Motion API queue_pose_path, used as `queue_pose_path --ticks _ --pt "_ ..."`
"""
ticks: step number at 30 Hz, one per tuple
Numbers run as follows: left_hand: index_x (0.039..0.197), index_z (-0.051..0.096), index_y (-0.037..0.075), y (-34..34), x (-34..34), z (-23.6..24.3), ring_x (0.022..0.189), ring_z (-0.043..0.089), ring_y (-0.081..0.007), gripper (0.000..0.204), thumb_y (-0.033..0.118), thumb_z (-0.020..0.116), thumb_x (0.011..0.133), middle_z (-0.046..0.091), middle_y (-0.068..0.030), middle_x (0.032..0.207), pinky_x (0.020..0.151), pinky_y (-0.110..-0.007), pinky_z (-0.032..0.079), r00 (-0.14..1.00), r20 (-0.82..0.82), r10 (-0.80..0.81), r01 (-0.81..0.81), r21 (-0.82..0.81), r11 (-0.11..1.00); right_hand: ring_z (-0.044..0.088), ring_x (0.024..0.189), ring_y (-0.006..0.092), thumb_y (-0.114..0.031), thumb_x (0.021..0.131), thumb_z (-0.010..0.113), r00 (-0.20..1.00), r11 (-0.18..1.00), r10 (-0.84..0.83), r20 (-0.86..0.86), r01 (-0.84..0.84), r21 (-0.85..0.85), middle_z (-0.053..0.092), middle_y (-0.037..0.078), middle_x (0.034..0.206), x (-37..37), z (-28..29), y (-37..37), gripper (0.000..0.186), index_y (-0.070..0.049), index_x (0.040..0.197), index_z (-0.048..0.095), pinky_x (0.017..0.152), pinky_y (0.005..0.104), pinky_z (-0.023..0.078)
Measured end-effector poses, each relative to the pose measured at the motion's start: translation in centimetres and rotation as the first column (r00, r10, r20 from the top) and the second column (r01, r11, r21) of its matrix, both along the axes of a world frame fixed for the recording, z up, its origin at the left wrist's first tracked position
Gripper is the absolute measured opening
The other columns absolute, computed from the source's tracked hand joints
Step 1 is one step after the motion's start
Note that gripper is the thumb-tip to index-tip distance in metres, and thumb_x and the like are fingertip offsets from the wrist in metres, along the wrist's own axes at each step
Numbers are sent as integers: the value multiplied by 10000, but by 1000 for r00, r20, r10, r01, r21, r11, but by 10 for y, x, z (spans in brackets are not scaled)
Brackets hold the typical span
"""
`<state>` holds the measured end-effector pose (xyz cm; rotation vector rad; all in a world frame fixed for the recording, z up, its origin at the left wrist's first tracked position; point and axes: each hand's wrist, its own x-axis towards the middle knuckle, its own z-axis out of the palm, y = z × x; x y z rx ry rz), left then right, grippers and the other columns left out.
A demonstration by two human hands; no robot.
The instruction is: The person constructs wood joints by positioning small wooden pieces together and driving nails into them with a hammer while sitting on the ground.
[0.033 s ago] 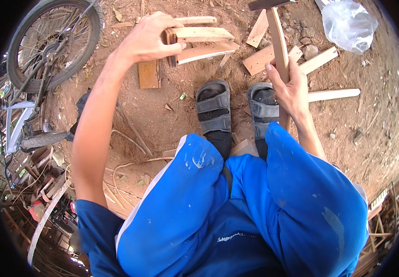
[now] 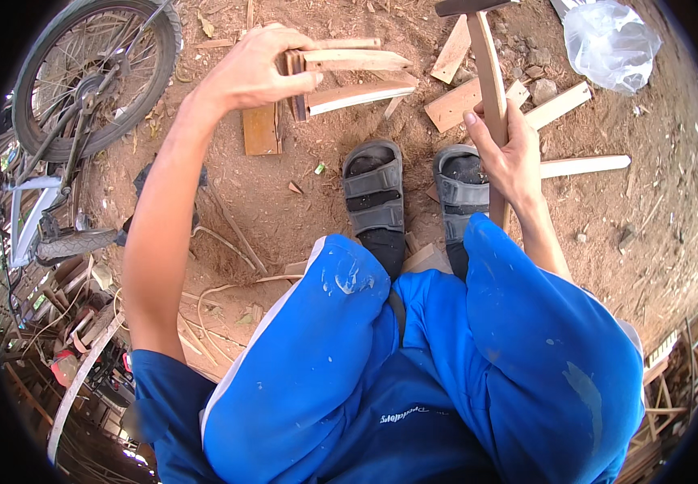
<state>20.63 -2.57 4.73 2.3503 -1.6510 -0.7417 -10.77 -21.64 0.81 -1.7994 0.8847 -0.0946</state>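
My left hand (image 2: pixel 254 71) is closed around the dark end block of a small wooden frame (image 2: pixel 357 60), with thumb and fingers on either side. Three pale slats extend to the right from that block. In my right hand (image 2: pixel 510 153) is a hammer (image 2: pixel 488 77), gripped around its long wooden handle. Its dark head points away from me at the top edge. The handle's lower end reaches down beside my right knee. Under my left wrist a short brown board (image 2: pixel 262 131) lies on the ground.
Pale offcuts (image 2: pixel 559 106) and stones lie on the dirt at the right, with a clear plastic bag (image 2: pixel 612 47) beyond. A bicycle wheel (image 2: pixel 95 81) stands at the far left. My sandalled feet (image 2: pixel 373 185) are in the middle. Scrap and sticks (image 2: pixel 66 323) pile up lower left.
The wooden frame has turned slightly in my left hand, so its nearest slat shows more of its pale side. My right hand and the hammer look almost the same.
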Motion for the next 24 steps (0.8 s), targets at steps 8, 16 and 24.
queue_pose_path --ticks 8,16,24 --pt "1008 729 32 9 4 -44 918 627 -190 559 571 628 901 679 -103 939 920 -406 459 709 -650 273 -177 211 961 638 744 141 -396 912 809 992 996 87 92 -84 -39 666 64 833 -1 -9 15 474 -2 1111 640 675 315 533" --pt "1636 224 63 41 -16 -108 1583 95 -379 1235 983 254 813 179 -281 1677 1259 -618 62 453 -705 546 -483 320 815 535 536 55 -348 1049 638 990 988 126 63 -131 80 619 -9 691 -14 -6 6 325 -26 1028 671 491 243 430" --pt "1542 432 11 30 -53 -104 1492 354 -357 1039 830 146 970 414 -220 1587 1233 -565 234 99 -669 737 -871 299 388 645 641 319 -241 1019 661 947 945 321 11 -320 -63 631 176 707 -17 -10 20 259 16 1034 630 610 418 493"
